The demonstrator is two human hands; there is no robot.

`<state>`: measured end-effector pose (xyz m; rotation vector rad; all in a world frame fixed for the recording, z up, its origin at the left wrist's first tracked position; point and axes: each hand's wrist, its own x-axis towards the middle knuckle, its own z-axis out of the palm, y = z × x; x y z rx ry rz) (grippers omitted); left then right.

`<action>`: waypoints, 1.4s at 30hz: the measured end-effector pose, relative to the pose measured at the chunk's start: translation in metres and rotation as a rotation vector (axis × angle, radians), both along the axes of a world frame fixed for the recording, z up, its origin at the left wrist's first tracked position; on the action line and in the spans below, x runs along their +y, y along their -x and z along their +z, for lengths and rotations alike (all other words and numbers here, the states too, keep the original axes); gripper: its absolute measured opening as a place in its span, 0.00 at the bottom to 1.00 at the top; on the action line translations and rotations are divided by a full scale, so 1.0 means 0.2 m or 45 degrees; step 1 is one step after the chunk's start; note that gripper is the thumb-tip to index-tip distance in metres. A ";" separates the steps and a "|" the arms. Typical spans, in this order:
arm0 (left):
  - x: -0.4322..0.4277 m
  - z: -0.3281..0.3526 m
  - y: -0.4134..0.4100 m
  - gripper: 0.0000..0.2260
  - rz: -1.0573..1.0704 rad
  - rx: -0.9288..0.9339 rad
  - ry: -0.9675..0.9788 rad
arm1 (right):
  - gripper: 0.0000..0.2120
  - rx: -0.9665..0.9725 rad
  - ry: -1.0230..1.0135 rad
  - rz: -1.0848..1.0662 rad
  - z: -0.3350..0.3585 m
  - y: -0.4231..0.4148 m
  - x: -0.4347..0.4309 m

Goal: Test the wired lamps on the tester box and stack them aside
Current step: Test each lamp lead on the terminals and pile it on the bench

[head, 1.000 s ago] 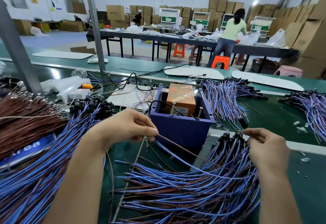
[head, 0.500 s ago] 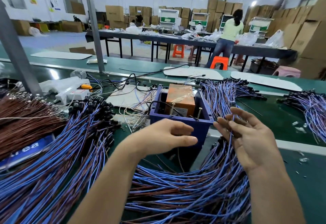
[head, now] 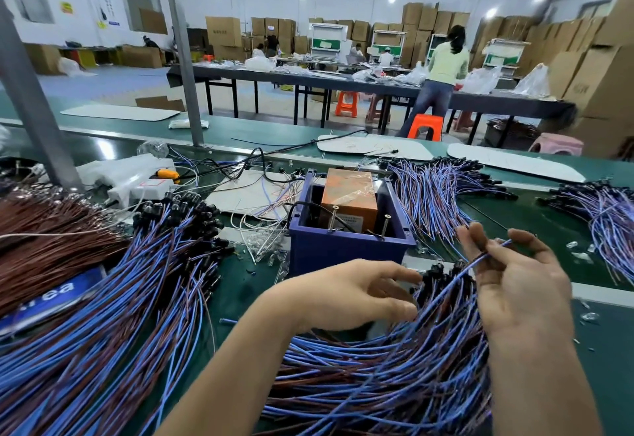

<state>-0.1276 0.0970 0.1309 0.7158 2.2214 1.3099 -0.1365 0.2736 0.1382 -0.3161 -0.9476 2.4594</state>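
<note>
A fan of lamps lies nearest on the green tabletop. Their wire tails point toward the person and their black heads toward the box, so each one comes to hand easily.

The left hand hovers over the heads with its fingers loosely spread and grips nothing. It looks ready to catch a loose wire end. The right hand, raised just above the pile, pinches a single blue wire between thumb and fingers, lifting it clear of its neighbours, probably to single out one lamp for testing.

Just beyond the hands stands the open-topped box, with an orange block inside. Two screws stand at its near edge, apparently the contacts.

A larger heap lies to the left and another past the box. I cannot tell which one holds tested lamps.
</note>
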 end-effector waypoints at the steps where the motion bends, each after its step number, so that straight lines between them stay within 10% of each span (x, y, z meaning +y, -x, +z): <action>1: 0.00 0.00 0.00 0.22 -0.029 -0.027 -0.010 | 0.15 0.002 0.010 0.011 0.00 0.00 0.00; 8: 0.03 -0.03 -0.03 0.19 -0.425 -0.206 0.065 | 0.15 -0.025 0.085 0.015 0.00 0.00 0.00; 13: -0.11 -0.02 0.03 0.11 -0.233 -0.139 0.035 | 0.15 -0.088 -0.026 -0.026 -0.02 -0.01 0.05; 23: -0.44 -0.07 0.13 0.02 0.430 -0.032 -0.009 | 0.24 -0.574 -1.355 -0.036 -0.17 0.03 0.14; 30: -0.39 -0.04 0.13 0.05 0.588 0.011 -0.262 | 0.12 -0.852 -2.005 0.071 -0.15 0.03 0.05; 42: -0.23 -0.03 0.11 0.11 0.545 -0.076 -0.406 | 0.05 -0.070 -1.662 0.765 -0.07 -0.03 -0.21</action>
